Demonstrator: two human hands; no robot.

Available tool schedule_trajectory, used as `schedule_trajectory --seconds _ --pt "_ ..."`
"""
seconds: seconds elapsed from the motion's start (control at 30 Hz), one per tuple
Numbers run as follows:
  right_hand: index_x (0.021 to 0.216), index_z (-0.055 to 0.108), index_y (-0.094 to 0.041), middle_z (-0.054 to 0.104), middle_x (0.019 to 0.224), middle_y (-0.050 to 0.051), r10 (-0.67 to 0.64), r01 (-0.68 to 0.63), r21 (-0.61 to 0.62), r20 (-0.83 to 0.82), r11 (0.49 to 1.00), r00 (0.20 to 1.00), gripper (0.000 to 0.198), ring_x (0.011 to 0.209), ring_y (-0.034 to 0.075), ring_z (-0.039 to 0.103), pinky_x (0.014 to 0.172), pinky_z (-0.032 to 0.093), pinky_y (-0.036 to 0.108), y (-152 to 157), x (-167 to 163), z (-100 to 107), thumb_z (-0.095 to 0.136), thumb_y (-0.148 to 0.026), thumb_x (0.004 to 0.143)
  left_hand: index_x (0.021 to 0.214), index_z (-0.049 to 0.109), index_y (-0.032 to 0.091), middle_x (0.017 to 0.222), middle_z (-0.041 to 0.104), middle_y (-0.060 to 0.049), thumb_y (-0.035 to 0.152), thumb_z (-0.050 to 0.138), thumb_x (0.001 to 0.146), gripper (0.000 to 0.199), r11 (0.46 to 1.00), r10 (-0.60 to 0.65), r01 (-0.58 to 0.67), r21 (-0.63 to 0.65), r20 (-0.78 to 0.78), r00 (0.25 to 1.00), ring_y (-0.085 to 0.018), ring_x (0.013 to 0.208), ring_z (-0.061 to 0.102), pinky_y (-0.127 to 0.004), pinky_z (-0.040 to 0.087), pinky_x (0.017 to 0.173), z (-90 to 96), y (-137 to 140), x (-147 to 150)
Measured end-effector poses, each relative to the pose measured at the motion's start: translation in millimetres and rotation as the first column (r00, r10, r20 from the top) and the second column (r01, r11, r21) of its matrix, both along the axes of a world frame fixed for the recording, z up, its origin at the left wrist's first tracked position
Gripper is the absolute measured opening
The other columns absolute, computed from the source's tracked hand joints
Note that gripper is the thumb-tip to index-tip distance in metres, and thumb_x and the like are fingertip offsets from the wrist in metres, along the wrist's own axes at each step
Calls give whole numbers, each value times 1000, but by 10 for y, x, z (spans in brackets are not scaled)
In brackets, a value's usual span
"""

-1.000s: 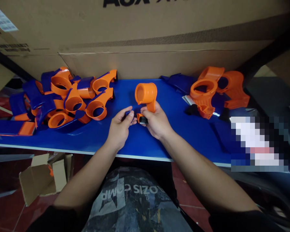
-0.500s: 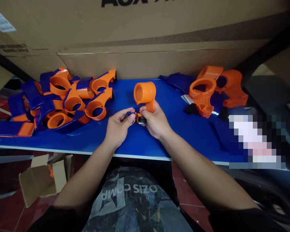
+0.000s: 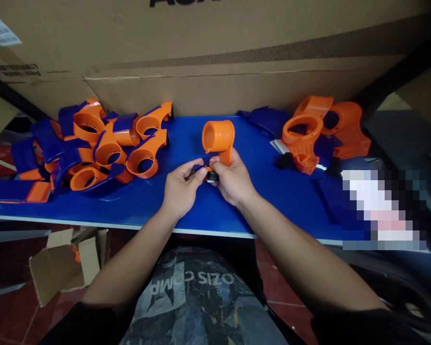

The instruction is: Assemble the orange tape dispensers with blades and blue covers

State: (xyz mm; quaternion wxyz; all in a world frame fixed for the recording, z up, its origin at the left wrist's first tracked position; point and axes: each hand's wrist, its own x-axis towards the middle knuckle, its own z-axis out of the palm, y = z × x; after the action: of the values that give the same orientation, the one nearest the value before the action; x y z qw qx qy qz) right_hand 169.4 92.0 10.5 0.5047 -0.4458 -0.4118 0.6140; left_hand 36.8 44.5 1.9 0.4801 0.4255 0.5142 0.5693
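My right hand [image 3: 236, 181] grips an orange plastic tape dispenser [image 3: 221, 135] by its lower part, with the round hub standing up above my fingers. Below the hub, a small black piece [image 3: 212, 177] shows between my two hands. My left hand [image 3: 183, 187] pinches a small dark blue plastic piece [image 3: 199, 167] between thumb and fingers, close against the dispenser's lower end. Fingers hide most of that blue piece, and I cannot tell whether it touches the dispenser.
On the blue tabletop [image 3: 201, 215], several orange-and-blue tape dispensers [image 3: 142, 161] are heaped at left. More orange bodies [image 3: 301, 132] and blue pieces [image 3: 264, 119] lie at right, near a pixelated patch. A large cardboard box [image 3: 201, 57] stands behind; an open carton [image 3: 57, 268] is on the floor.
My left hand has moved a little right with the blue piece, closer to the dispenser's lower end. The dispenser has shifted slightly right and up in my right hand.
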Motion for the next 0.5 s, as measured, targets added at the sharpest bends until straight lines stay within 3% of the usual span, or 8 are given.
schedule_trajectory --seconds 0.27,0.5 --pt "105 51 -29 55 88 -5 1 -1 0 0 1000 1000 35 59 10 52 45 40 24 3 -4 -3 69 -27 76 131 73 23 129 75 -10 55 78 86 55 1000 -2 1 -11 -20 1000 -26 109 75 -41 67 90 16 -30 -30" --pt "103 52 -28 55 88 -4 -10 10 5 3 1000 1000 32 60 10 52 45 39 25 -1 -2 0 68 -25 75 138 69 24 139 70 -9 54 75 90 57 993 -115 115 -16 -33 993 -29 119 71 -46 63 100 32 -70 -88"
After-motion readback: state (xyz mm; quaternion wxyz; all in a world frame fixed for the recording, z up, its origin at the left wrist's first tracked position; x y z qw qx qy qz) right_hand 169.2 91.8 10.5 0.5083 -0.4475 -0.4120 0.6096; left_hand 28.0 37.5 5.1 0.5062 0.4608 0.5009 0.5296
